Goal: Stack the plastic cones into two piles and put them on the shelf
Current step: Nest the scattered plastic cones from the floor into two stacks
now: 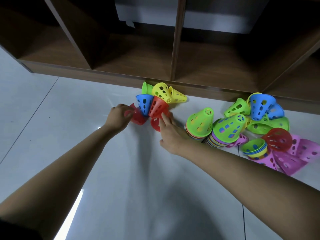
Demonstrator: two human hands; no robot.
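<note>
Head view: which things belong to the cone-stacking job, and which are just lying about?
Job: left hand gripping a red perforated plastic cone; right hand touching a second red cone; two green-topped cone stacks; loose coloured cones; brown wooden shelf.
Lying about: white tiled floor; pale grey box-like object in the shelf.

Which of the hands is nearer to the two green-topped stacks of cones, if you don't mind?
Right. The right hand lies just left of the green-topped stacks, its wrist almost beside them; the left hand is farther left, gripping a red cone.
</note>
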